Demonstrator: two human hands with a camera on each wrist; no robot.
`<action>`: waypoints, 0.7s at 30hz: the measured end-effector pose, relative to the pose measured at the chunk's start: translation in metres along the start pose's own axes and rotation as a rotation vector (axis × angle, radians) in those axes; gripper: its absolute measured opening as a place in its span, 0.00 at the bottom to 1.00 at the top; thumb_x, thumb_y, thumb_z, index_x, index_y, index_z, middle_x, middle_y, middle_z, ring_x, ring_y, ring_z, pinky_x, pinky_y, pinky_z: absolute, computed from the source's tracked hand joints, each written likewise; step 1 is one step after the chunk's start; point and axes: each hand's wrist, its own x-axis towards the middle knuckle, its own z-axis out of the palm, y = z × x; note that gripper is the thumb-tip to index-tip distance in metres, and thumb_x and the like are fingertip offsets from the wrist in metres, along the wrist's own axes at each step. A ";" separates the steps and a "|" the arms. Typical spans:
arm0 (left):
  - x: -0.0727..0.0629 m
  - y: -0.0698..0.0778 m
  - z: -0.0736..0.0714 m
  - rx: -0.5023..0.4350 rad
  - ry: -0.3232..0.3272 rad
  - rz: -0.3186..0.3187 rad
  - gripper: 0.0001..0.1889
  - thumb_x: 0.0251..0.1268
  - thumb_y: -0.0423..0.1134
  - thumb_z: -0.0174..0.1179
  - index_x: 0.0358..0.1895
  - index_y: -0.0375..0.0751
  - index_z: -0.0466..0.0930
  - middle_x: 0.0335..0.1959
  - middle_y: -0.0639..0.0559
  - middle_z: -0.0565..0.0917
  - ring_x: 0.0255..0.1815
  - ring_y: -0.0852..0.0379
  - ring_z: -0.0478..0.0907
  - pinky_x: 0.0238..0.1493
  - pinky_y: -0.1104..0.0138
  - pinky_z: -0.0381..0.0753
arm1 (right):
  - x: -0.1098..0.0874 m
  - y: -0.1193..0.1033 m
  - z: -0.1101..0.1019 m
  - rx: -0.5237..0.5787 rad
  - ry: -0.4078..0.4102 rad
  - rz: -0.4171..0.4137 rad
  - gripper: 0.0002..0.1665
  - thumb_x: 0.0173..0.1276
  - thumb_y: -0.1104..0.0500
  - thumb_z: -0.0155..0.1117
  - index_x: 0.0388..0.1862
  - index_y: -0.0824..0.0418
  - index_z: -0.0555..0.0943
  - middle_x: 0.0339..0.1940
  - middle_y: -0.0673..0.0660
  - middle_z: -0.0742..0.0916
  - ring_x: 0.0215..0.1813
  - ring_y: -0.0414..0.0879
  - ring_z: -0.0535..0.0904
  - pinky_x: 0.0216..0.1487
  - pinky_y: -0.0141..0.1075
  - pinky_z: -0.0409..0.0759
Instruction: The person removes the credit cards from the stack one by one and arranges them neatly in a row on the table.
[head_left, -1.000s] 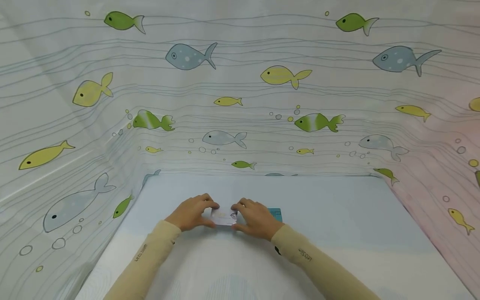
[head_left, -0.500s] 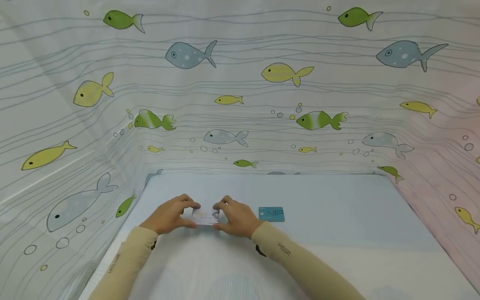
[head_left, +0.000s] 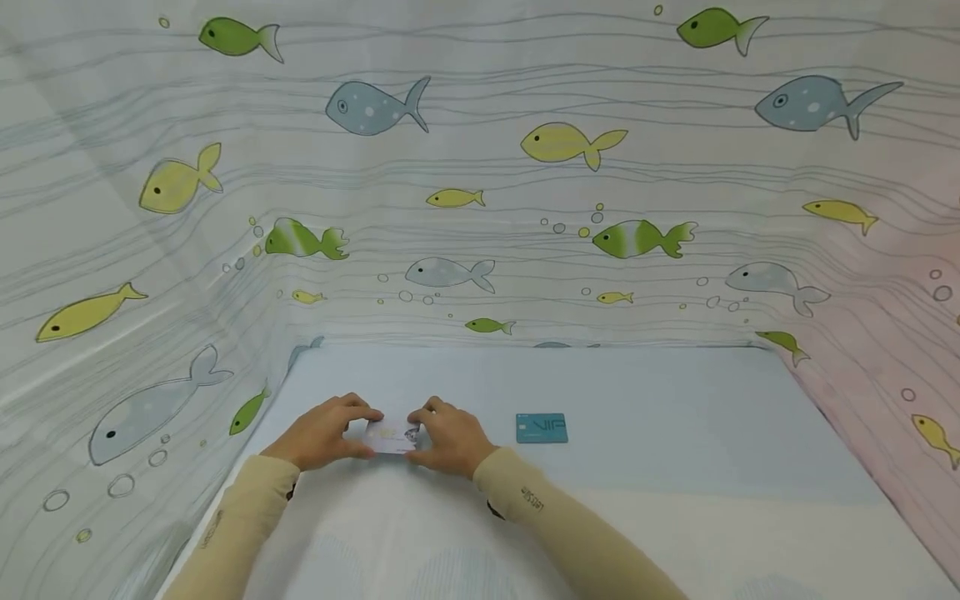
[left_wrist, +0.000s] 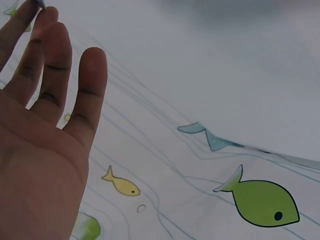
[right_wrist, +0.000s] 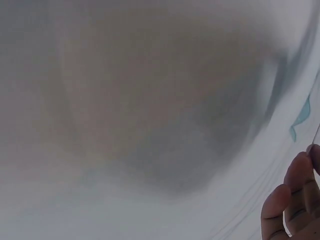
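Observation:
Both hands hold a pale, whitish plastic card point(head_left: 390, 436) by its two short ends, over the left part of the table in the head view. My left hand point(head_left: 328, 432) pinches the left end between thumb and fingers. At the right end my right hand point(head_left: 452, 437) does the same, beside a dark round print on the card. A teal bank card point(head_left: 542, 427) with large lettering lies flat to the right of the right hand, apart from it. In the left wrist view the left fingers point(left_wrist: 56, 65) show, with the card barely visible; the right wrist view shows only right fingertips point(right_wrist: 299, 185).
The table point(head_left: 675, 433) has a pale blue and white cover. Behind and at both sides stands a white curtain point(head_left: 510, 233) printed with fish and wavy lines. The table's far edge meets this curtain.
Both hands have moved left with the pale card between them. The teal card, partly hidden behind the right hand before, now shows in full.

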 end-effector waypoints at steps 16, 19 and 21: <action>-0.015 -0.012 0.023 -0.031 -0.082 -0.084 0.28 0.47 0.49 0.80 0.54 0.44 0.86 0.47 0.56 0.81 0.48 0.55 0.79 0.51 0.53 0.79 | 0.000 -0.019 0.027 0.055 -0.099 0.093 0.32 0.60 0.39 0.75 0.61 0.49 0.83 0.50 0.46 0.81 0.44 0.37 0.78 0.45 0.32 0.79; -0.015 -0.013 0.026 -0.028 -0.082 -0.103 0.28 0.46 0.48 0.81 0.53 0.44 0.86 0.46 0.57 0.81 0.47 0.55 0.79 0.51 0.53 0.79 | 0.001 -0.021 0.028 0.019 -0.101 0.084 0.32 0.61 0.38 0.75 0.61 0.49 0.83 0.51 0.46 0.81 0.44 0.38 0.78 0.44 0.32 0.78; -0.014 -0.013 0.027 -0.021 -0.078 -0.097 0.28 0.46 0.48 0.81 0.53 0.44 0.86 0.46 0.56 0.81 0.47 0.55 0.79 0.51 0.53 0.79 | 0.001 -0.021 0.028 -0.003 -0.103 0.082 0.32 0.61 0.38 0.74 0.61 0.49 0.83 0.51 0.47 0.81 0.45 0.39 0.78 0.44 0.31 0.78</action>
